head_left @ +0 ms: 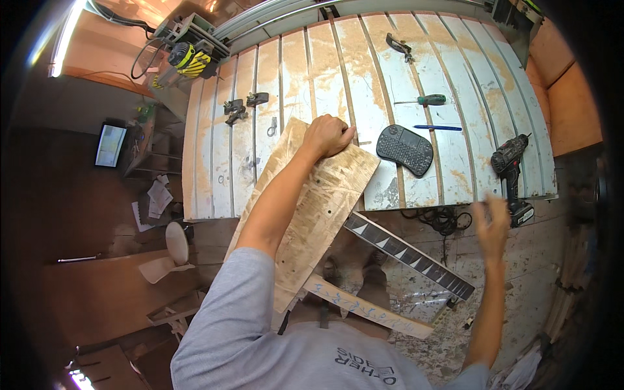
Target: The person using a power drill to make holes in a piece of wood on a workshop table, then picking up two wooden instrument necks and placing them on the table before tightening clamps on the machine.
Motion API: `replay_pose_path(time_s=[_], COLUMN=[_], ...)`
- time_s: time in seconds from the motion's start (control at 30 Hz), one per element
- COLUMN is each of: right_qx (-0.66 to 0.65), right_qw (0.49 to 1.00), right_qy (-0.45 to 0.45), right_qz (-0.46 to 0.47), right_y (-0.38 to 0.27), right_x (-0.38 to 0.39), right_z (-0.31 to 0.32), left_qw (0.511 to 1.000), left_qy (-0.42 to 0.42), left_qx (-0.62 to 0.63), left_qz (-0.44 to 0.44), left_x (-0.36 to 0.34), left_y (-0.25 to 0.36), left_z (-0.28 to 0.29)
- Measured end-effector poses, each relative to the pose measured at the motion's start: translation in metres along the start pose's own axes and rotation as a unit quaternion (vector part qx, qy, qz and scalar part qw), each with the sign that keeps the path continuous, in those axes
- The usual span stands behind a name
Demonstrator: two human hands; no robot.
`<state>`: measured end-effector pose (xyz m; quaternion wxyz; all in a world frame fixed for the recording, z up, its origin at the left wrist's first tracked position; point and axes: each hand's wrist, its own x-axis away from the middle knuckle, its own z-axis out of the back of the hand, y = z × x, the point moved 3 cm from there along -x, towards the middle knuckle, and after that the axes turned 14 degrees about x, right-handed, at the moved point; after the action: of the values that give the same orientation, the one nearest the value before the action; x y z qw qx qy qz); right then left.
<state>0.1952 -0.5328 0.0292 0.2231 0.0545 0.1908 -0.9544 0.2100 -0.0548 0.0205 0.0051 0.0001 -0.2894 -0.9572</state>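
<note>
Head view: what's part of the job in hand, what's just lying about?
Likely job:
board, left hand curled over its far edge
fretboard and wood strip, by the board
drill, perhaps: nearest the blurred right hand

Probably lying about:
screwdriver
pen
keyboard
clamps
cable

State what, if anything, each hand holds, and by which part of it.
The left hand holds the wooden board by its far edge; the right hand is blurred, but nothing shows in it.

The left forearm (pixel 283 195) reaches forward, the left hand (pixel 328 136) curled, while the right hand (pixel 491 222) blurs off rightward.
</note>
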Motion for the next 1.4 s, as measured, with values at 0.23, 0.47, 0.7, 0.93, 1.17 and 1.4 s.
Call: replay_pose_path(time_s=[0.23,0.47,0.7,0.93,1.17,1.4], right_qx=[-0.079,-0.017,-0.010,-0.034,0.013,-0.008], right_qw=[0.958,0.949,0.951,0.947,0.946,0.958], right_qy=[-0.200,-0.248,-0.256,-0.266,-0.294,-0.250], right_qz=[0.188,0.192,0.174,0.174,0.139,0.141], right_y=[-0.149,-0.159,-0.160,-0.168,-0.187,-0.227], right_x=[0.060,0.063,0.065,0.071,0.084,0.094], right_z=[-0.032,-0.069,-0.082,-0.083,-0.044,0.019], left_qw=[0.999,0.945,0.881,0.476,0.348,0.275], left_qy=[0.040,0.313,0.359,0.173,0.175,0.196], left_qx=[0.034,-0.070,0.258,0.685,0.890,0.932], left_qz=[-0.012,-0.068,0.170,0.524,0.237,0.130], left_x=[0.000,0.052,0.306,0.564,0.451,0.445], left_y=[0.000,0.003,0.037,0.070,0.080,0.114], left_z=[0.003,0.028,0.026,-0.150,-0.166,-0.088])
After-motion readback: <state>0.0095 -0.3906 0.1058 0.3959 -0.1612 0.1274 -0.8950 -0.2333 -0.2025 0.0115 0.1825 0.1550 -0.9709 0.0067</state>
